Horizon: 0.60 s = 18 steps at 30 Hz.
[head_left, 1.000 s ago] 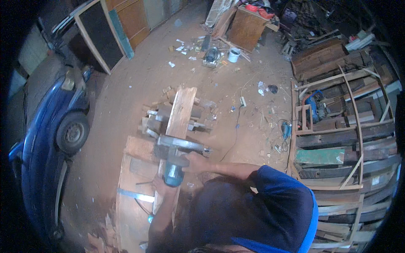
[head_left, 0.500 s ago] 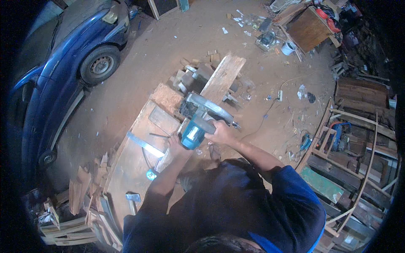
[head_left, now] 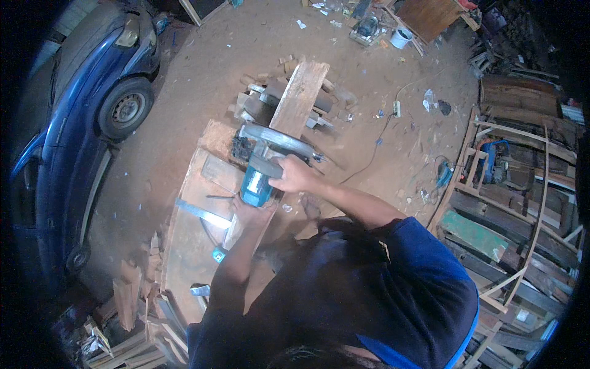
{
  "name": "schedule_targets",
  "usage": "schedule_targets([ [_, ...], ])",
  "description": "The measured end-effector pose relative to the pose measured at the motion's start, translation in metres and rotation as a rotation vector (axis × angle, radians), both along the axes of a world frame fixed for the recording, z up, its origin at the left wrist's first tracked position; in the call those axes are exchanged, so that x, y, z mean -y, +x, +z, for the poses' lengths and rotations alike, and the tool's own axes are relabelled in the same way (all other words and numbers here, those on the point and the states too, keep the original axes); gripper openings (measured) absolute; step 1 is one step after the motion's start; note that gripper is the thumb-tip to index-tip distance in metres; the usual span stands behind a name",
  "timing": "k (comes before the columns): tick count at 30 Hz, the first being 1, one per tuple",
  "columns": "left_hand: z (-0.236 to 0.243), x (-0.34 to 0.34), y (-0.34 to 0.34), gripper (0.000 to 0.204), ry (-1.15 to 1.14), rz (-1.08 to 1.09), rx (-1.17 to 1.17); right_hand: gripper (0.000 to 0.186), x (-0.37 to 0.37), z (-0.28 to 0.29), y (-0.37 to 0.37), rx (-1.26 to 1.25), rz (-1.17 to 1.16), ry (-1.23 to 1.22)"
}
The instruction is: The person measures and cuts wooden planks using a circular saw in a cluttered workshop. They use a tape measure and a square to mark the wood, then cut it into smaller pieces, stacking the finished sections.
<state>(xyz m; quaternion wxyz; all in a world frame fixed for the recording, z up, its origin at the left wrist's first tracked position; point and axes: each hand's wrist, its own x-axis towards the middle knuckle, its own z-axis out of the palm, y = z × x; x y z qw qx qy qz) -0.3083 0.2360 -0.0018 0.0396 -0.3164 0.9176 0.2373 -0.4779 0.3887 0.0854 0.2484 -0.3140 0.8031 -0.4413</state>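
My right hand (head_left: 297, 174) is closed round the rear handle of a teal circular saw (head_left: 255, 188) with a grey blade guard. The saw rests across a long, rough wooden board (head_left: 301, 95), whose far end sticks out beyond the guard. Close behind the saw's motor, my left hand (head_left: 251, 213) grips the board, its fingers partly hidden. Beside that hand, a metal square (head_left: 201, 212) and a thin dark pencil-like stick (head_left: 220, 197) lie on the bench top (head_left: 181, 246). A teal tape measure (head_left: 219, 254) sits by my left forearm.
A hammer (head_left: 200, 290) lies on the near part of the bench. Offcuts (head_left: 128, 295) are heaped at lower left, and a blue car (head_left: 74, 135) stands left. A cord (head_left: 372, 154) crosses the dirt floor. Timber and a wooden frame (head_left: 522, 270) fill the right side.
The whole view has shifted, so the bench, saw and car sit further left and mostly higher. Both hands keep their hold; the saw's place on the board looks about the same.
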Motion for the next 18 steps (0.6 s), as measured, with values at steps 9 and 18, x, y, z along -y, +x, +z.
schedule_targets([
  [9, -0.023, -0.005, 0.005, 0.128, -0.284, -0.214, 0.119, 0.051, 0.011, -0.007, -0.003, 0.071, 0.027, -0.152],
  [18, -0.053, 0.01, 0.015, 0.11, -0.184, -0.149, -0.093, 0.059, -0.044, 0.034, 0.027, 0.078, -0.075, -0.021],
])
